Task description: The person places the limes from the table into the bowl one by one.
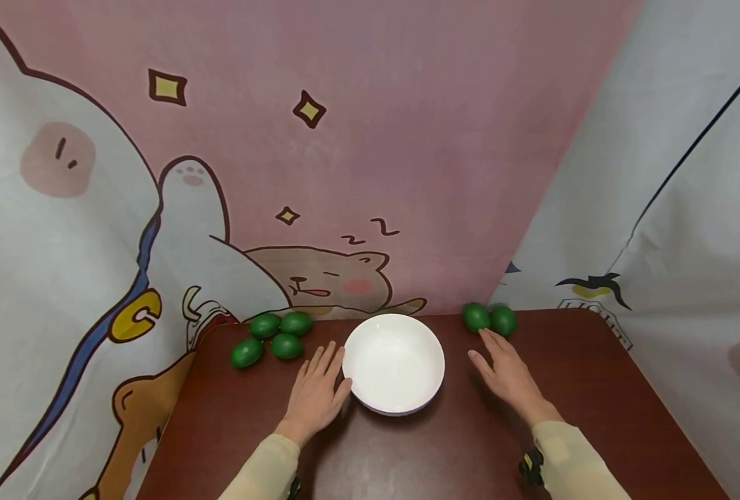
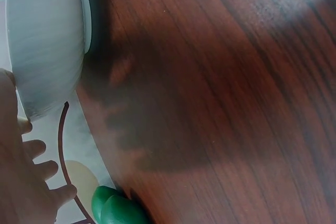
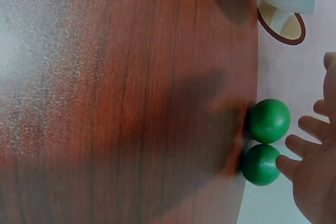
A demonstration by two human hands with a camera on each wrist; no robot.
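A white bowl [image 1: 395, 362] stands on the table between the two hands. At its left side my left hand [image 1: 312, 392] is held palm down with fingers extended, thumb and index fingertips right at the rim. My right hand [image 1: 509, 375] reaches toward the back right, fingers spread loosely, its fingertips close to two green limes [image 1: 476, 317] at the table's back edge. In the right wrist view one lime [image 3: 261, 164] overlaps with a fingertip, and the other lime [image 3: 269, 121] lies beside it. Neither hand grips anything.
Several more green limes [image 1: 287, 346] lie grouped at the back left of the dark wooden table [image 1: 395, 458]. Behind the table hangs a pink and white cloth [image 1: 445, 139] printed with cartoon animals, close to its back edge.
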